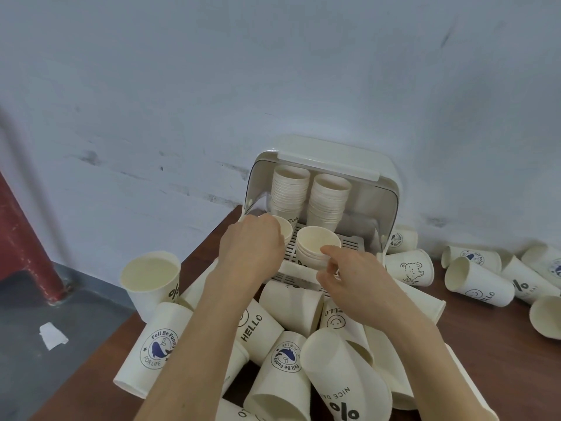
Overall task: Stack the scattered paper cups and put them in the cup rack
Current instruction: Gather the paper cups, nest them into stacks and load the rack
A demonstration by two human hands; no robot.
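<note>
Cream-white plastic forms the cup rack [321,159], a domed box with its lid swung up, standing at the back of the dark brown counter [501,344] against a pale blue-white wall [273,71]. In the head view, two tall stacks of paper cups [290,189] lean side by side at the back of the rack, above its slatted tray [349,243]. In front of them sit two shorter stacks. The left hand [252,247] is curled over the left short stack [285,227], its fingers closed around the rim, so most of that stack is hidden. The right hand [349,271] pinches the near rim of the right short stack [317,247] between thumb and fingers; this stack stands upright on the front of the tray with its mouth open to the camera.

Loose cups [291,375] lie heaped on their sides on the counter under both forearms, printed with "HELLO", a whale badge and a percent sign. One cup [150,278] stands upright at the counter's left edge. More fallen cups [476,281] lie scattered to the right of the rack, near the wall. Beyond the counter's left edge there is grey floor [76,314] with a scrap of white paper [53,335] and a red post [24,238].
</note>
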